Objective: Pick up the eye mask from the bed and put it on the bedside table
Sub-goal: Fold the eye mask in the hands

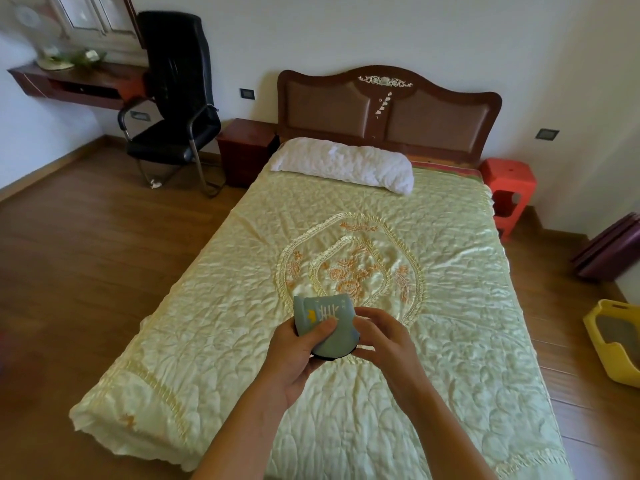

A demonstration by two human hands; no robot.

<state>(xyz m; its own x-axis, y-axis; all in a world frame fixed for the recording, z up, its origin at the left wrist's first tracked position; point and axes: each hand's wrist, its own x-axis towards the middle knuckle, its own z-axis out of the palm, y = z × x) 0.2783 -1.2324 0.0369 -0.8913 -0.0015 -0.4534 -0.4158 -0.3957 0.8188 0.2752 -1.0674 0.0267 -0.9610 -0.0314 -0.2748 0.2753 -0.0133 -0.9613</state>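
Observation:
The eye mask is pale blue-grey with a fish-bone drawing and a black strap underneath. It is lifted above the pale yellow quilted bed, folded between both hands. My left hand grips its lower left side with the thumb across the front. My right hand holds its right edge with curled fingers. The dark red bedside table stands at the left of the headboard, far from the hands.
A white pillow lies at the head of the bed. A black office chair stands left of the bedside table. A red plastic stool is right of the bed, a yellow basket on the floor at far right.

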